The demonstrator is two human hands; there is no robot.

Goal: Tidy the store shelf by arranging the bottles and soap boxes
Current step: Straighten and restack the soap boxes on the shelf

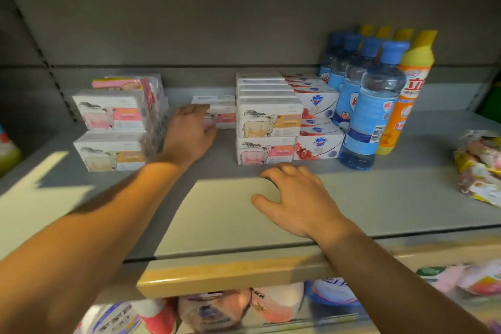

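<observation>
stacked soap boxes (268, 119), upright bottles (371, 106)

Bare forearms (89, 225); no sleeves showing

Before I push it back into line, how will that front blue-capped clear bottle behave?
The front blue-capped bottle is tall and narrow, so a push near the cap would probably tip it. It looks full of liquid, so likely heavy for its size. Pushed low, it should slide on the smooth shelf.
</observation>
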